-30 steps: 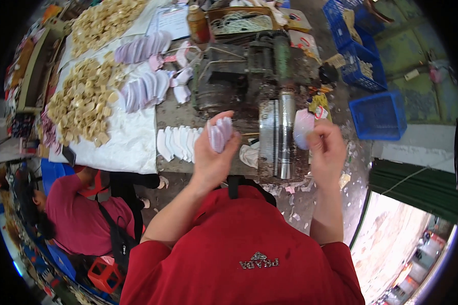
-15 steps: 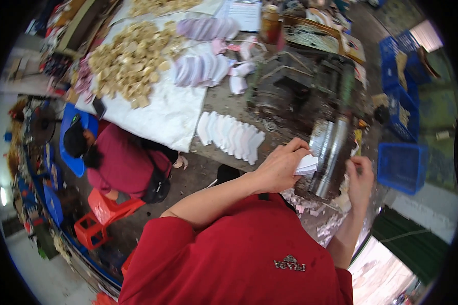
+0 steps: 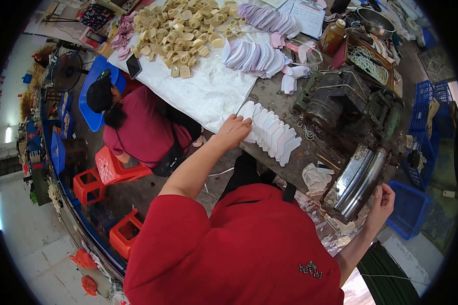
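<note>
Pale walls stand on the far left. Next come red plastic stools and a person in a dark pink top. A white cloth sheet covers the left part of the grey worktop, under a heap of tan pieces. The left hand is half closed at the left end of a row of thin, curved white pieces near the worktop's front edge; I cannot tell if it has hold of one. Then comes a dark, greasy metal machine with a shiny, round metal bar. Just beside the bar is the right hand, fingers loosely bent; I cannot tell if it holds anything. A blue plastic bin is past it.
</note>
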The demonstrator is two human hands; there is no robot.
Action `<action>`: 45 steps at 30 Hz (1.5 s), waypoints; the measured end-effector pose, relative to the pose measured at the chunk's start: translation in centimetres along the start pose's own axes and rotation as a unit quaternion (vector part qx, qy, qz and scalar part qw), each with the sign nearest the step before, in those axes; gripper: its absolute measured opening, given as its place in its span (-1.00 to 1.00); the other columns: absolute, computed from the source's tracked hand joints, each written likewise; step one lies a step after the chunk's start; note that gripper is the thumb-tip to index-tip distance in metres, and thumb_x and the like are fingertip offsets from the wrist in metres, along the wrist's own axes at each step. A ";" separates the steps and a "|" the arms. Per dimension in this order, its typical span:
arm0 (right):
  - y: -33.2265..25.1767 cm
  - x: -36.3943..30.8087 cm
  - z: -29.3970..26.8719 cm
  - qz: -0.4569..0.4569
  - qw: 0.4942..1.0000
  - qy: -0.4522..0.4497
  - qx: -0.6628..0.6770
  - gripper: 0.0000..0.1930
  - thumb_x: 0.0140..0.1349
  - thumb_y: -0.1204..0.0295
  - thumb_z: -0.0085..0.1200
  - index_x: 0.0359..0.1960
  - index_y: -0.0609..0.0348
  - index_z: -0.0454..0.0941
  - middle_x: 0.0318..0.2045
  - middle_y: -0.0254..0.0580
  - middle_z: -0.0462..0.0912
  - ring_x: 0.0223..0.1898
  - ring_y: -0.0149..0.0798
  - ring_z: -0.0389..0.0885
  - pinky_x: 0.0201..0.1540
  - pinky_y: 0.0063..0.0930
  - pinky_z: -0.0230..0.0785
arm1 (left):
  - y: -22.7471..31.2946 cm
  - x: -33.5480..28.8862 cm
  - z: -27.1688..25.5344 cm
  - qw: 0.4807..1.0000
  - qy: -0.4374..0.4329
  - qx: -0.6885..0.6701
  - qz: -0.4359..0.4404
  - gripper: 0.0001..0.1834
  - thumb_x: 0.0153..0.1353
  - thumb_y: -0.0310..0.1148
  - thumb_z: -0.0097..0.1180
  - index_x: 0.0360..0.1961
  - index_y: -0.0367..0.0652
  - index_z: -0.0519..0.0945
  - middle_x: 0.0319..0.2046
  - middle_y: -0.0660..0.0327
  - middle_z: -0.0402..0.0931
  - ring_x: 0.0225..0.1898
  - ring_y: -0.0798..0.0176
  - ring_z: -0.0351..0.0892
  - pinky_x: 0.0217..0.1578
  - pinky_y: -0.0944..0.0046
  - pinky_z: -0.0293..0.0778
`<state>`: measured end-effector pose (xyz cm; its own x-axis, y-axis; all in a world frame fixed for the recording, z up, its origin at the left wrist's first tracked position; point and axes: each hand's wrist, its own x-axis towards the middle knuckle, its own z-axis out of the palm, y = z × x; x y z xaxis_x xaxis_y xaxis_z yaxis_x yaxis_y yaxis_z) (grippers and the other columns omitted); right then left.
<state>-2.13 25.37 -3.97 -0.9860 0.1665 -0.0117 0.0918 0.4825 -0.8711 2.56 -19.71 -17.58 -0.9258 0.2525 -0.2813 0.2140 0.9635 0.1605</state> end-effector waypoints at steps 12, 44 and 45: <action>-8.6 -3.7 8.3 -0.264 0.955 -0.098 -0.090 -0.79 0.16 0.47 0.10 -0.18 0.26 0.50 -0.04 -0.04 0.43 0.00 -0.08 0.35 0.06 -0.29 0.21 | 17.9 3.3 -12.2 0.550 0.078 -0.819 0.145 -0.62 0.09 -0.47 0.20 -0.04 -0.21 0.45 -0.24 0.31 0.50 -0.22 0.47 0.44 -0.14 0.39 0.40; -0.6 -0.5 -0.3 0.023 0.995 -0.027 -0.093 -0.79 0.14 0.46 0.15 -0.22 0.28 0.53 -0.35 -0.22 0.53 -0.29 -0.33 0.48 -0.13 -0.48 0.32 | 17.4 4.0 -10.5 0.865 0.077 -0.484 0.107 -0.52 -0.05 -0.59 0.13 -0.02 -0.17 0.45 0.01 0.05 0.35 -0.01 -0.06 0.42 0.03 0.11 0.36; -0.3 -0.5 -0.3 0.017 0.996 -0.027 -0.088 -0.79 0.18 0.42 0.13 -0.19 0.26 0.51 -0.32 -0.29 0.51 -0.27 -0.42 0.44 -0.18 -0.55 0.30 | 15.6 3.7 -10.2 0.862 0.116 -0.483 0.100 -0.56 -0.04 -0.59 0.11 -0.05 -0.18 0.46 -0.03 0.06 0.38 0.00 -0.01 0.43 0.04 0.14 0.36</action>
<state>-1.66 25.38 -3.53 -0.9874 0.1416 -0.0709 0.1444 0.6209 -0.7705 -0.74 -4.63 -6.48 -0.9621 0.2718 0.0227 0.1212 0.3516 0.9283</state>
